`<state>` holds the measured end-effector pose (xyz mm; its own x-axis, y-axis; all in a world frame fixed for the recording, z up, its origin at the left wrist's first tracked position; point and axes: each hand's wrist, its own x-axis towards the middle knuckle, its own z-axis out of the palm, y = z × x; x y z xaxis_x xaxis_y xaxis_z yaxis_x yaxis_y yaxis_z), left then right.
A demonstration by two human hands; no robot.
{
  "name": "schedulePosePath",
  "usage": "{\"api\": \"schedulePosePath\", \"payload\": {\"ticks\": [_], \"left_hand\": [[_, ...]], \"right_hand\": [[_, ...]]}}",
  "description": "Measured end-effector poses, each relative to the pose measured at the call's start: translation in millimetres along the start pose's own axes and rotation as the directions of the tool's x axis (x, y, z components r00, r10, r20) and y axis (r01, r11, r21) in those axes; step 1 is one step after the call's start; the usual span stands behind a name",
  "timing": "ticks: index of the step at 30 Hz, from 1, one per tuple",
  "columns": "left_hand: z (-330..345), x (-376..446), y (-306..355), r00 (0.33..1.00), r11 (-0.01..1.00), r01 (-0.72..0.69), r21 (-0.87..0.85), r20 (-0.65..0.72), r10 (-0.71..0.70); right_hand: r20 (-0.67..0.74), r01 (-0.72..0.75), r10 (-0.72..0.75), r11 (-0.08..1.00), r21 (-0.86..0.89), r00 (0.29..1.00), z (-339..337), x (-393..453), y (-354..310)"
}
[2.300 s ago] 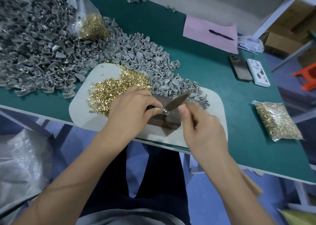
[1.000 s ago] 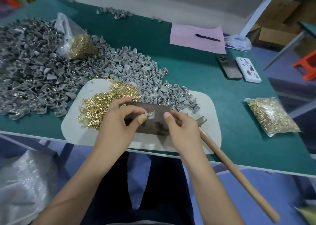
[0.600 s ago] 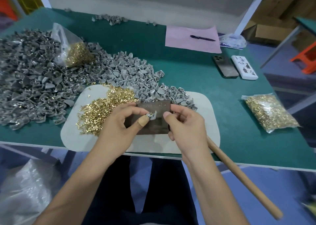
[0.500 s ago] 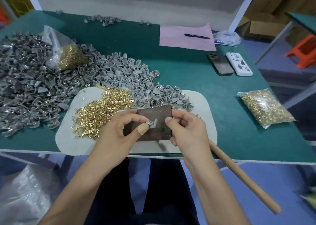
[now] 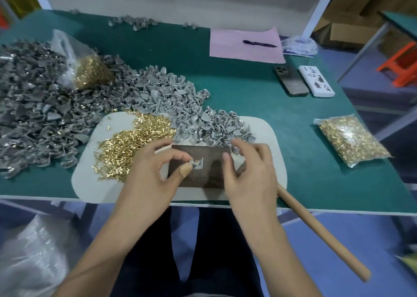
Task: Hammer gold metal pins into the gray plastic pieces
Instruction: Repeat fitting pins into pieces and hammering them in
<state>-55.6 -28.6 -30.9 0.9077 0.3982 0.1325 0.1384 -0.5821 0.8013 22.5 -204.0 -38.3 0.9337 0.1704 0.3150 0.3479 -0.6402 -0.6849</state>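
We see a dark green bench (image 5: 259,107) with a pale grey-white mat (image 5: 94,184) on it. Gold metal pins (image 5: 135,145) gleam in a loose yellow heap beside matte gray plastic pieces (image 5: 171,98), with a darker grey heap (image 5: 27,107) further left. A mottled dark brown block (image 5: 203,175) sits on the mat, bearing one gray piece (image 5: 198,163) with gold in it. We note a tan plaster on the left hand's thumb (image 5: 186,167). A light brown wooden handle (image 5: 316,231), clear bags of gold pins (image 5: 349,139), pink paper (image 5: 246,46) with a black pen (image 5: 259,43), a dark grey phone (image 5: 291,80) and a white case with black figures (image 5: 316,81) complete the colours.
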Motion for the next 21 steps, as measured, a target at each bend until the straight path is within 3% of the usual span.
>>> {"api": "schedulePosePath", "payload": {"ticks": [2, 4, 9, 15, 21], "left_hand": [[-7, -2, -3, 0.997, 0.996, -0.048, 0.076, -0.061, 0.053], [-15, -4, -10, 0.992, 0.992, -0.062, 0.114, -0.101, 0.074], [-51, -14, -43, 0.974, 0.996, 0.02, 0.089, -0.227, 0.001], [-97, -42, -94, 0.913, 0.957, 0.213, 0.195, -0.39, -0.123], [-124, -59, -131, 0.898, 0.909, 0.324, 0.262, -0.388, -0.208]], "right_hand": [[0.058, 0.169, -0.175, 0.981, 0.098, 0.983, 6, 1, -19], [0.212, 0.225, -0.264, 0.955, 0.194, 0.941, 20, 4, -37], [0.385, 0.322, -0.351, 0.936, 0.14, 0.854, 60, 10, -76], [0.543, 0.478, -0.457, 0.871, 0.112, 0.704, 128, 5, -127], [0.583, 0.647, -0.514, 0.762, -0.026, 0.629, 182, -9, -158]]}}
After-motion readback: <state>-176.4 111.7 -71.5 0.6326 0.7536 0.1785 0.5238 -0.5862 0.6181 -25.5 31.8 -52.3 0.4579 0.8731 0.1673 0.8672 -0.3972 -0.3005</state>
